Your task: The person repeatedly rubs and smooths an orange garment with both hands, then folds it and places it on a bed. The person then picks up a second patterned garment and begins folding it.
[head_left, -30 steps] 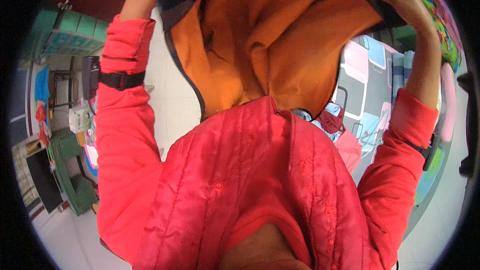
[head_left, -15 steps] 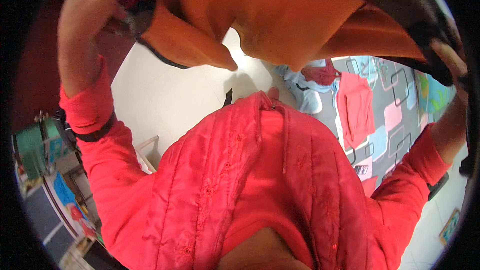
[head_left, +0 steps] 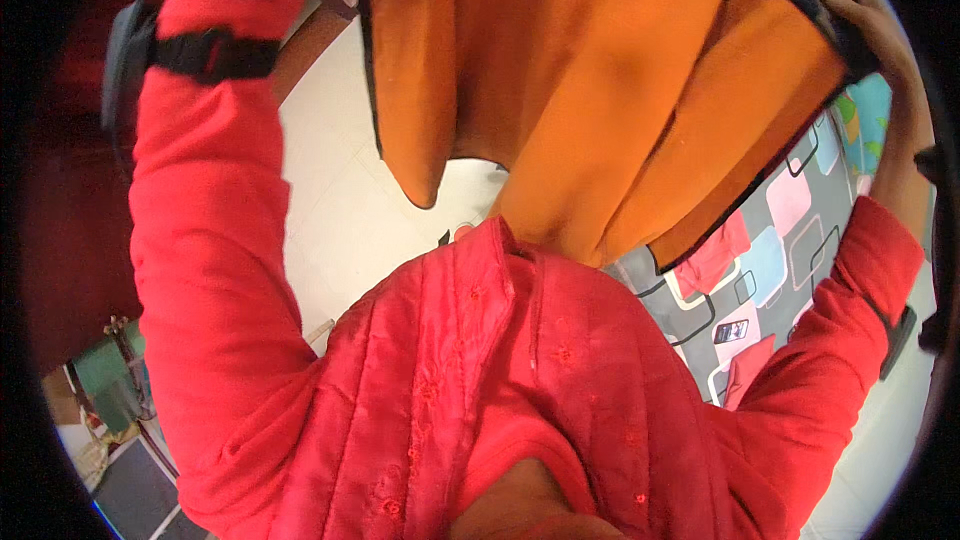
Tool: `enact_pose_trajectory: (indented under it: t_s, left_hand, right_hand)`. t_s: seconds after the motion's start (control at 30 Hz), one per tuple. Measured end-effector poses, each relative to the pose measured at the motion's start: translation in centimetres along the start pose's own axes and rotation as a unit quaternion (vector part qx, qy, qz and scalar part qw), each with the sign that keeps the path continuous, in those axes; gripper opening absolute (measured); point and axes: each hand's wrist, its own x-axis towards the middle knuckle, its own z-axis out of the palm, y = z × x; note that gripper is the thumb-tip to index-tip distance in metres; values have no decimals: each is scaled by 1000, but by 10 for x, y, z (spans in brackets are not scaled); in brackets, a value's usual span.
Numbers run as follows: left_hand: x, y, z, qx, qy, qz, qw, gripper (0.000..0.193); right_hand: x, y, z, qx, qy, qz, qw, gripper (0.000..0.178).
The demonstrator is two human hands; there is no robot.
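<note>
A large orange garment [head_left: 600,90] with dark edging hangs spread in front of me, its folds falling toward my chest. Whether it is a jacket or another kind of garment, I cannot tell. At the upper right my right hand [head_left: 880,40] is closed on its dark upper corner, thumb toward the cloth. My left arm, with a black strap [head_left: 215,55] round the sleeve, reaches up past the top edge; the left hand is out of view.
To the right lies a grey patterned sheet [head_left: 800,230] with a phone [head_left: 731,331] and pink-red clothing [head_left: 712,258] on it, partly covered by the garment. Pale floor [head_left: 330,150] shows at the left. A green cloth [head_left: 105,385] is at the lower left.
My left arm has risen, taking the hand out past the top edge. The orange garment now hangs lower and more spread, covering part of the sheet. My right hand has moved up slightly.
</note>
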Motion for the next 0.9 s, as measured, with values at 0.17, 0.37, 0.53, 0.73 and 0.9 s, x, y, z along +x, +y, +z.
enact_pose_trajectory:
  t_s: [0.17,0.37,0.53,0.73,0.9]
  left_hand:
    - [126,-1,170,19,118,-5,993,25]
    - [110,-5,361,-29,61,2,998,43]
    - [-38,-36,491,-115,-155,-261,946,58]
    - [-161,-43,565,-154,-232,-402,872,70]
    - [-179,-41,599,-85,-208,-449,865,61]
  right_hand:
    - [93,189,36,44,120,88,988,41]
    - [69,335,163,-2,187,131,974,47]
    - [-28,377,313,143,99,293,940,42]
    - [-120,389,467,58,97,449,887,43]
    - [-147,375,524,11,229,500,835,38]
